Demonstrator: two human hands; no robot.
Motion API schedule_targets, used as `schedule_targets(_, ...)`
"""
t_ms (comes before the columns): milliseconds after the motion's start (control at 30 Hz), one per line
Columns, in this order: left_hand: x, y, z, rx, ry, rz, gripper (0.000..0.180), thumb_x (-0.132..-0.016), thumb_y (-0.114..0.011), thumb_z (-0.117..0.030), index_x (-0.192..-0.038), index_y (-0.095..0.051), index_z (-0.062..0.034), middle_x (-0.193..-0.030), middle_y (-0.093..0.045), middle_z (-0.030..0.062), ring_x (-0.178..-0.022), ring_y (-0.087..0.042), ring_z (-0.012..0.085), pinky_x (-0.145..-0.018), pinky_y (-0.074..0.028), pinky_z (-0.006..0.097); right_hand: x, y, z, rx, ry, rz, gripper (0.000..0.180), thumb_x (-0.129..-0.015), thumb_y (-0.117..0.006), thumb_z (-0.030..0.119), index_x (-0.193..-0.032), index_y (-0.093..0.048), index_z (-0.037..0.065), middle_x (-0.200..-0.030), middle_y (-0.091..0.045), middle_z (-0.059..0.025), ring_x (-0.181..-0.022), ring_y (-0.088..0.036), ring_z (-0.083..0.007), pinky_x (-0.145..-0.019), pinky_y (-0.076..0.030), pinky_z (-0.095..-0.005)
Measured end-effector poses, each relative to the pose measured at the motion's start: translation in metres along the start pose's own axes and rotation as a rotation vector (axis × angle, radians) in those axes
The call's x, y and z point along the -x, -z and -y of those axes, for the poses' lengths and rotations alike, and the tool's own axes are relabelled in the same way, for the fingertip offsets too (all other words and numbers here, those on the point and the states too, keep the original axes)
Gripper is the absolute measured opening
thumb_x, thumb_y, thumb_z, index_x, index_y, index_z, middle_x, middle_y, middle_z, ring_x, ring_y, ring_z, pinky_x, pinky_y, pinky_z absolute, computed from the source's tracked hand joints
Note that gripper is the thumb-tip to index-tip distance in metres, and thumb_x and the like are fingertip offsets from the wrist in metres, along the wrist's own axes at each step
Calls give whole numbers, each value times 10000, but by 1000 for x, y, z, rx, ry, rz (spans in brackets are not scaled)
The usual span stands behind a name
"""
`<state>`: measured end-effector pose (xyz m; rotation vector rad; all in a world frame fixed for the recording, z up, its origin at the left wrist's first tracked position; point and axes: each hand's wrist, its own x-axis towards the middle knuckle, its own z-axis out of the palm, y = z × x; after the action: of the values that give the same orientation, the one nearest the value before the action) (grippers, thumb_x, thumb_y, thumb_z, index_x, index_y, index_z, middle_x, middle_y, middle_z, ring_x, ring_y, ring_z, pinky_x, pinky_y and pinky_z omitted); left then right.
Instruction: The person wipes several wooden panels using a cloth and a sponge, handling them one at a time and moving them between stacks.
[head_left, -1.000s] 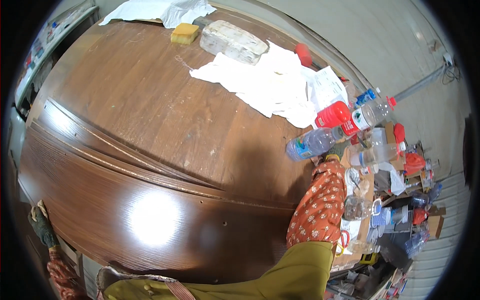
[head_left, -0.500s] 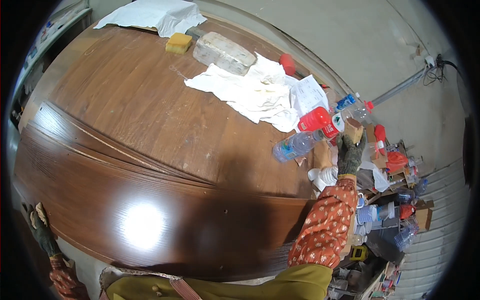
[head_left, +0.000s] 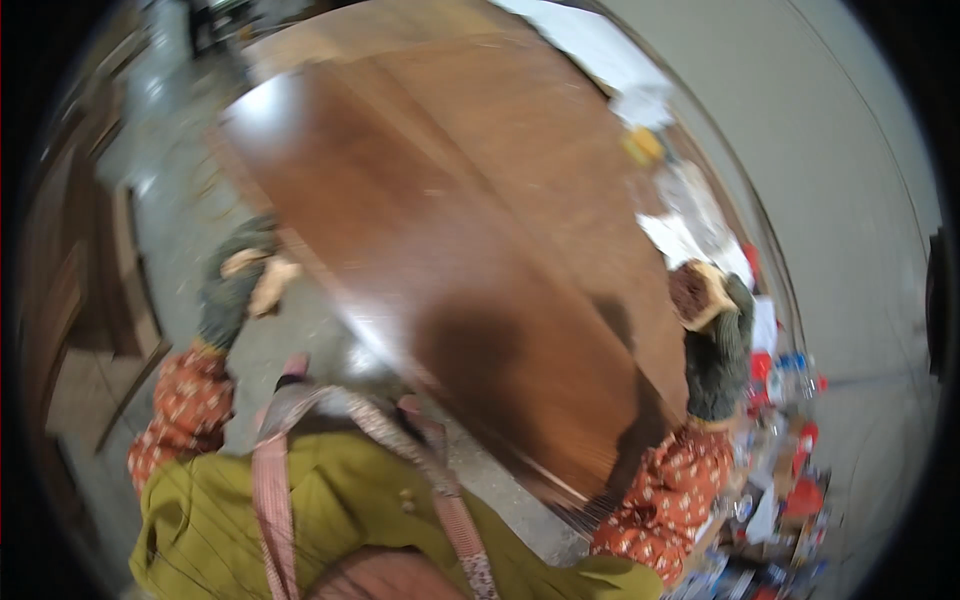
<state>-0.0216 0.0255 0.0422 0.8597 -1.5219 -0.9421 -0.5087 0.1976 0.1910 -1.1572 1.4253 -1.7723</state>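
Note:
The picture is blurred. A big glossy brown wooden tabletop [head_left: 480,230] fills the middle. My right hand [head_left: 715,345], in a grey-green glove with a red patterned sleeve, is raised over the table's right edge. It seems to be closed on a small brown and tan pad [head_left: 698,292]. My left hand [head_left: 238,285], gloved the same way, hangs beside the table's left edge over the grey floor. Tan patches show at its fingers, and the blur hides whether it holds anything.
A yellow sponge [head_left: 645,148] and white cloths [head_left: 700,235] lie along the table's far right side. Plastic bottles with red caps [head_left: 790,375] and other clutter crowd the lower right. Dark wooden furniture [head_left: 90,300] stands at the left.
The view has swung to the left. My right hand has left the bottles and risen over the table's edge, now with the pad. My left hand has come into view.

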Motion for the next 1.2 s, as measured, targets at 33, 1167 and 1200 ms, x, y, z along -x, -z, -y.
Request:
schedule_targets(33,-13,21,1,8,-14,128,284,-873,-596,-176,-1094,-615,1,-1231,-566,183,-1118,-550,265,-950,-426,389,6,-25,2,93,22,31,478,-848,-670,268,-1231,-506,34,-1226,-514,-81,-1125,-499,-211,-949,-420,-336)
schedule_targets(1167,19,209,140,545,474,-79,291,-809,-636,-61,-1087,-594,10,-1117,-620,117,-997,-590,196,-908,-462,333,-18,-517,-88,1031,741,589,620,-643,-680,-36,-1229,-549,120,-1154,-563,-154,-997,-565,-356,-812,-485,-408)
schedule_targets(1200,15,206,135,575,467,-61,313,-791,-658,-54,-1090,-590,9,-1138,-615,123,-1022,-583,195,-914,-460,327,-18,-523,-86,1054,750,595,613,-644,-673,-34,-1225,-552,119,-1145,-565,-153,-984,-565,-357,-810,-483,-412)
